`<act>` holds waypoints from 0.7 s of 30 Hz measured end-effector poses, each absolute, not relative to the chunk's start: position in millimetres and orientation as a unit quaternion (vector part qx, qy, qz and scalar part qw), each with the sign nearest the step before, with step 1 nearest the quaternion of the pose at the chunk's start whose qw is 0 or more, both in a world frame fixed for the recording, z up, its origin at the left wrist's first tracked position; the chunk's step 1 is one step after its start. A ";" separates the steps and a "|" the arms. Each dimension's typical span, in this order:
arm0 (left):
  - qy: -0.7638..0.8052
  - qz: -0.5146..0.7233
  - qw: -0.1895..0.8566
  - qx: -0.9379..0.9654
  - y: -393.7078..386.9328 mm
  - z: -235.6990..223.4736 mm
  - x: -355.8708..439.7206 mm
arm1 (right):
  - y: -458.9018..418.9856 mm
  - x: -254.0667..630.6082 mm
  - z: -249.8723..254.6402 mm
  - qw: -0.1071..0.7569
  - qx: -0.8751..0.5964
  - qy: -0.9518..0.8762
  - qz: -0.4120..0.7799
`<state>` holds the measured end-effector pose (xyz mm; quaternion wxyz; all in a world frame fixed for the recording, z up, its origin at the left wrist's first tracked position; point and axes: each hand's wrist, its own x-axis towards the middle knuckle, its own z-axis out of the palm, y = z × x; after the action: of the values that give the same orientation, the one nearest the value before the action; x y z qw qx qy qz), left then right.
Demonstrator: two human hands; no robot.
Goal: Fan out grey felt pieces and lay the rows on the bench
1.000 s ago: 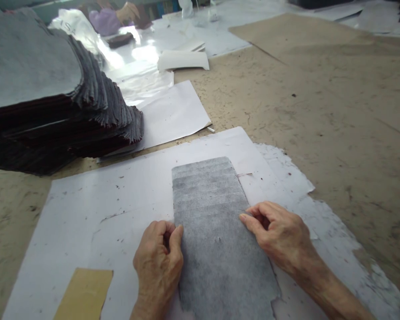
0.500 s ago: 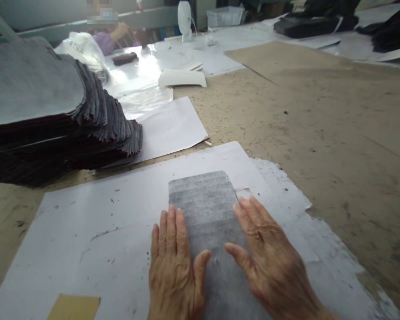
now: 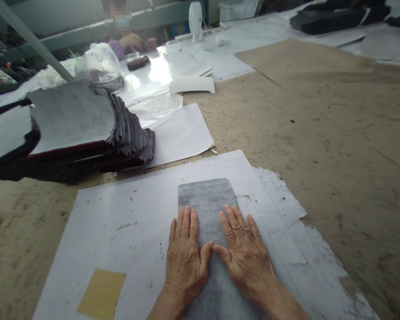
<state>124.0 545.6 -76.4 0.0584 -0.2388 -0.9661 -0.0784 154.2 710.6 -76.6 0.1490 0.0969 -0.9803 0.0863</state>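
Observation:
A grey felt-like strip with a rounded far end lies lengthwise on a large white sheet. My left hand presses flat on the strip's left side, fingers stretched forward. My right hand lies flat on its right side, fingers spread. The two thumbs meet in the middle of the strip. Neither hand holds anything.
A tall stack of grey and dark pieces stands at the left. A tan card piece lies on the white sheet near me. More white sheets and brown board cover the table. Another person works at the far end.
My hands went from curled at the strip's edges to flat on top of it, then slid together until the thumbs touch. The view shifted back, showing more of the stack.

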 end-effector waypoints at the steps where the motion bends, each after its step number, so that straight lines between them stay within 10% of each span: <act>1: -0.967 -0.076 0.052 -0.237 545.6 -75.5 123.6 | 709.9 154.4 -76.5 0.145 0.096 -0.981 0.090; 21: -0.970 -0.097 0.027 -0.221 548.0 -63.4 121.8 | 744.4 87.6 -26.1 0.020 0.062 -0.985 0.161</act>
<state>121.8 548.0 -63.4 0.0270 -0.2210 -0.9700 -0.0974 87.6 744.4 -26.1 0.0196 0.0619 -0.9848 0.1614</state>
